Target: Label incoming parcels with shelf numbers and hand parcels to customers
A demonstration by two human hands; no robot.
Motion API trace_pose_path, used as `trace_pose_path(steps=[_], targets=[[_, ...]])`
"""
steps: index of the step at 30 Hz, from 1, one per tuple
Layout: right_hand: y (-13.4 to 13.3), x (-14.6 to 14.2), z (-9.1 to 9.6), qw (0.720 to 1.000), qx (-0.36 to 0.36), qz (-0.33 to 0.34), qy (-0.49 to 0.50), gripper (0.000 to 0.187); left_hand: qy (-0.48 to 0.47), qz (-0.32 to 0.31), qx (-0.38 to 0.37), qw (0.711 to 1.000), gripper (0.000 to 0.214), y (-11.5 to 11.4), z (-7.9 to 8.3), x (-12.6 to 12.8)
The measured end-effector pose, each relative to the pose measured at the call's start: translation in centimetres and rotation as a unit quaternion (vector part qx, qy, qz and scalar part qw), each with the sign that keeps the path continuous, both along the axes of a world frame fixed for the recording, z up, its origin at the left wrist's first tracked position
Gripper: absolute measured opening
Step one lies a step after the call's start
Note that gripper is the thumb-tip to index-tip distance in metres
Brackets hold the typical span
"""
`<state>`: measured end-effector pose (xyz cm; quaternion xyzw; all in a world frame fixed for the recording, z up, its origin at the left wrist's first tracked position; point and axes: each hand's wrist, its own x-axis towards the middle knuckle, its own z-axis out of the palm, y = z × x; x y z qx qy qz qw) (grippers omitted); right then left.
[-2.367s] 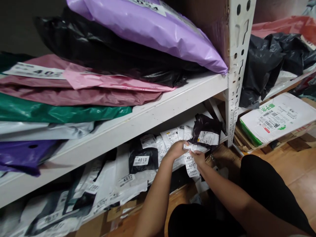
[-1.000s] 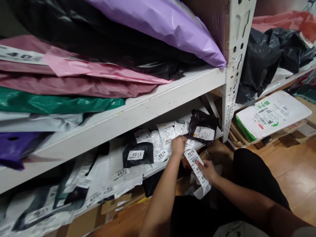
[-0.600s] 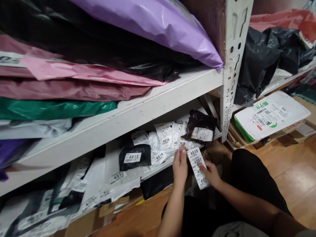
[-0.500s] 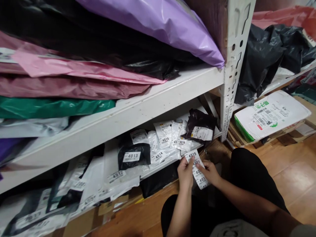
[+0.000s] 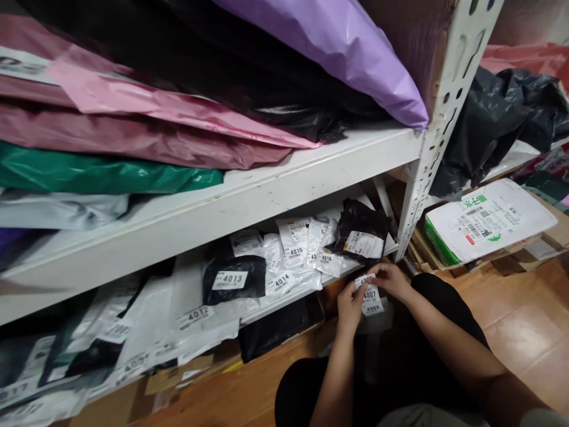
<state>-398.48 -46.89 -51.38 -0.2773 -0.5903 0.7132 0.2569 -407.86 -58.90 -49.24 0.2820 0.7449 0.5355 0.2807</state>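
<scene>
Both my hands hold a white strip of numbered labels (image 5: 370, 298) just below the front of the lower shelf. My left hand (image 5: 349, 306) pinches the strip's left edge. My right hand (image 5: 391, 279) pinches its top end, fingers curled. Above them on the lower shelf lie small parcels: a black bag with a white label (image 5: 362, 232), white packets numbered 4018 (image 5: 328, 260), 4016 (image 5: 295, 243), 4014 (image 5: 281, 280), and a black packet numbered 4013 (image 5: 231, 279).
The upper white shelf board (image 5: 249, 198) carries stacked purple (image 5: 351, 53), black, pink, maroon and green mailer bags. A perforated upright post (image 5: 438, 118) stands at the right. Beyond it are black bags (image 5: 493, 124) and a white-green box (image 5: 484, 219) on cardboard. The floor is wooden.
My left hand left the shelf parcels and came back to the label strip. My right hand rose from the strip's lower part to its top. The view shifted slightly left.
</scene>
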Motion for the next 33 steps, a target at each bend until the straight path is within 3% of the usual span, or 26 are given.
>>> trace_pose_path(steps=[4,8,11,14,16,19,21,23,25,26,27,28,30,32,33], targets=[[1.0,0.2,0.6,0.998,0.060,-0.021,-0.024,0.034,-0.016,0.001,-0.015,1.000,0.040,1.3,-0.1,-0.1],[1.3,-0.8,-0.2,0.983,0.124,-0.125,-0.055,0.027,-0.031,-0.011,-0.038,0.999,0.039,1.2,-0.2,0.4],[1.7,-1.8,-1.2,0.967,0.149,-0.189,-0.089,0.029,-0.025,-0.040,-0.057,0.997,0.036,-0.7,-0.3,0.6],[2.6,-2.1,-1.1,0.956,0.177,-0.188,-0.138,0.025,-0.011,-0.072,-0.086,0.994,0.037,-4.1,0.2,-0.4],[3.6,-1.8,-0.2,0.929,0.253,-0.138,-0.232,0.028,0.023,-0.144,-0.101,0.984,0.039,-6.6,1.3,-1.7],[6.1,-1.0,1.9,0.819,0.433,-0.025,-0.377,0.034,0.067,-0.286,-0.077,0.953,0.045,-9.3,3.8,-3.3],[7.5,-0.4,3.0,0.780,0.526,0.007,-0.338,0.031,0.059,-0.361,-0.045,0.930,0.046,-10.3,5.1,-3.5],[7.7,0.1,3.7,0.787,0.573,-0.009,-0.227,0.031,-0.024,-0.425,-0.016,0.905,0.048,-11.0,5.5,-2.7],[6.0,0.7,3.9,0.824,0.558,-0.004,-0.097,0.029,-0.167,-0.463,0.014,0.870,0.057,-11.9,4.6,-1.0],[4.6,1.0,3.7,0.848,0.527,0.040,-0.040,0.026,-0.233,-0.454,0.021,0.860,0.060,-12.5,3.6,0.1],[2.8,1.2,3.3,0.870,0.474,0.139,0.003,0.020,-0.283,-0.414,0.013,0.865,0.062,-13.1,2.5,1.1],[0.9,1.3,2.7,0.872,0.402,0.278,0.025,0.018,-0.312,-0.345,-0.008,0.885,0.062,-13.8,1.2,2.1],[-3.0,1.0,0.7,0.824,0.241,0.513,-0.005,0.040,-0.314,-0.170,-0.068,0.932,0.058,-15.2,-1.6,3.9],[-6.2,0.4,-2.3,0.781,0.114,0.610,-0.064,0.055,-0.300,-0.038,-0.109,0.947,0.053,-16.4,-4.1,5.0],[-7.3,-0.1,-4.0,0.780,0.064,0.615,-0.090,0.055,-0.303,0.000,-0.117,0.946,0.053,-16.8,-5.1,5.3]])
